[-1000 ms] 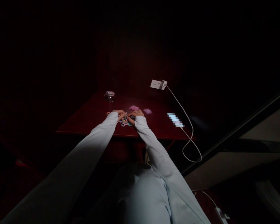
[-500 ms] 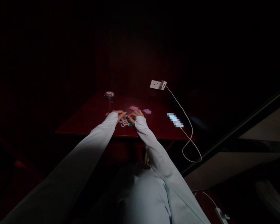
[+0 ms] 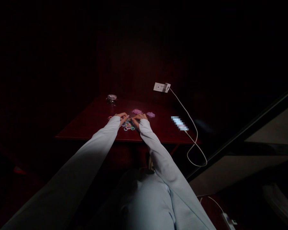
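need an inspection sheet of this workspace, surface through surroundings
Surface: dark red table, dimly lit.
Job's things: loose pile of multicoloured rings; pink pile beyond, purple pile to its right.
Clutter: lidded clear jar at far left; pixelated phone at right.
Hands: left hand and right hand at the rings; grip unclear.
Cables: white cable from charger to phone, looping past the table edge.
Surroundings: wall outlet; power strip at lower right; rest mostly dark.

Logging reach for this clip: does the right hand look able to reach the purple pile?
Probably yes: the purple pile lies close beside the right hand, and nothing visible stands between them.
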Demonstrator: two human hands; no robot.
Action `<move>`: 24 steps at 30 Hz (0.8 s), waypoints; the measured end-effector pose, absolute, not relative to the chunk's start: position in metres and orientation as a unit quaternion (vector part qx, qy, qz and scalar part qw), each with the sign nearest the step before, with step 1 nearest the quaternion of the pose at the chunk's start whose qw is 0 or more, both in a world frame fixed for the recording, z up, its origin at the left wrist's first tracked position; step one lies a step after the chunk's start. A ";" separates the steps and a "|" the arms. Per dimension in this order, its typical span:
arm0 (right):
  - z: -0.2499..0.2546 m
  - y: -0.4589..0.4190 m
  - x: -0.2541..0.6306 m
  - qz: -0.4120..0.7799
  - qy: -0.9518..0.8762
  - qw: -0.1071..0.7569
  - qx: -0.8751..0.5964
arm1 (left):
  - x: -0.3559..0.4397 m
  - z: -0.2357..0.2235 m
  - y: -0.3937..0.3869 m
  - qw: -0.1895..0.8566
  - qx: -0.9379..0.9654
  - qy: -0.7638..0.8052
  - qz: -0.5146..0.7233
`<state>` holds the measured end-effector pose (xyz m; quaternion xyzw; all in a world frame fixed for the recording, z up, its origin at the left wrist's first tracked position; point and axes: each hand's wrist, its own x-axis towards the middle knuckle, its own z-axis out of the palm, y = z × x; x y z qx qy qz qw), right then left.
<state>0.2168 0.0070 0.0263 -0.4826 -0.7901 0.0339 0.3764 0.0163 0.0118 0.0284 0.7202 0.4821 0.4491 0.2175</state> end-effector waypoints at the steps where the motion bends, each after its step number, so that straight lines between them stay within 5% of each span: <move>1: 0.027 0.007 0.217 0.035 -0.791 0.374 -0.484 | 0.016 0.028 0.012 0.215 0.723 0.479 0.449; 24: 0.031 0.004 0.216 0.046 -0.788 0.364 -0.495 | 0.016 0.030 0.009 0.205 0.718 0.488 0.452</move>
